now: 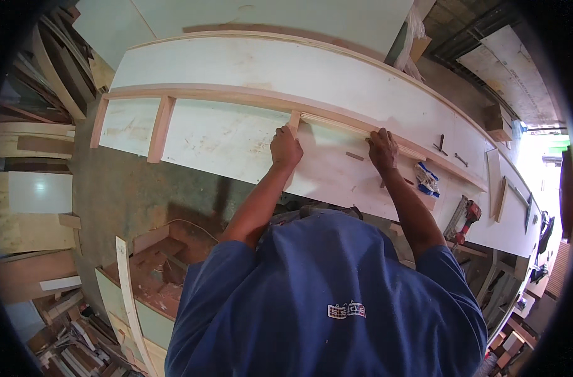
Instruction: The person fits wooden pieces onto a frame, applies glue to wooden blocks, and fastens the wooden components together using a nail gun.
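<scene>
Over to the head view, and the left hand [287, 148] is wrapped round a crosspiece [294, 118] on the desk [217, 132], its far end seemingly up against the long rail [236, 94]. The right hand [383, 151] is farther along, fingers curled over the rail's near side; pinching or just resting, I can't tell from here. Looks like a lining-up step to me, crosspiece to rail, and the next move calls for keeping that joint square and steady.

Now the edges! The desk's front runs close by the body, and two more crosspieces [161, 129] at the left reach about to it. Bare room lies between them and the left hand, and beyond the rail. The right is busier: a bag [427, 180] just beside the forearm, then a red tool [470, 218].
</scene>
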Demonstrator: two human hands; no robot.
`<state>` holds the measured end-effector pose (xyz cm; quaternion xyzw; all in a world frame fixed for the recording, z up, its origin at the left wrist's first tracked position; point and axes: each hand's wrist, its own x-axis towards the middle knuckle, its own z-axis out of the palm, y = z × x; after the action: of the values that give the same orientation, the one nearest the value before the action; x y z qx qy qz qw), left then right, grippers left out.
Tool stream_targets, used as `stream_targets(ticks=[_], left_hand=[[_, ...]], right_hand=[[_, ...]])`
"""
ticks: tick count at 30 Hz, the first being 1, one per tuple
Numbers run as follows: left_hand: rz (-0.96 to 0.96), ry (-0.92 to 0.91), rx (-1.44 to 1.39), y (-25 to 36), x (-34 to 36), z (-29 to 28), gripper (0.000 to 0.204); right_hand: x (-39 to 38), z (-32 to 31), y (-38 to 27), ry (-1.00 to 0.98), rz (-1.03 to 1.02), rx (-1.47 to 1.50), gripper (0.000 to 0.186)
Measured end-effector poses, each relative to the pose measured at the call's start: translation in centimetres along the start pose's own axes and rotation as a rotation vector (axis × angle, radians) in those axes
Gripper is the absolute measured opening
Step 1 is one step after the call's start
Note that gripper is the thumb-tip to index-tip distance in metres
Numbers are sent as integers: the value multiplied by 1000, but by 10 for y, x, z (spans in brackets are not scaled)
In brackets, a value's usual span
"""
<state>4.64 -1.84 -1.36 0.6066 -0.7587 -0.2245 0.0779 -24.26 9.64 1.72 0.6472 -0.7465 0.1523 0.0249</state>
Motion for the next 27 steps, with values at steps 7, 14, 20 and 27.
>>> stream_targets(ticks=[7,14,20,27], left_hand=[[29,19,18,0,-1,2,46],[32,15,3,1,-1,-1,46],[33,25,-15,-3,0,-1,48],[32,8,-48,-2,1,-5,51]], right_hand=[[5,5,-4,16,-55,-48,13],[5,8,-5,-43,-63,-138,13],[7,9,-7,-56,-91,-177,12],[8,11,-8,-98,-107,-241,23]])
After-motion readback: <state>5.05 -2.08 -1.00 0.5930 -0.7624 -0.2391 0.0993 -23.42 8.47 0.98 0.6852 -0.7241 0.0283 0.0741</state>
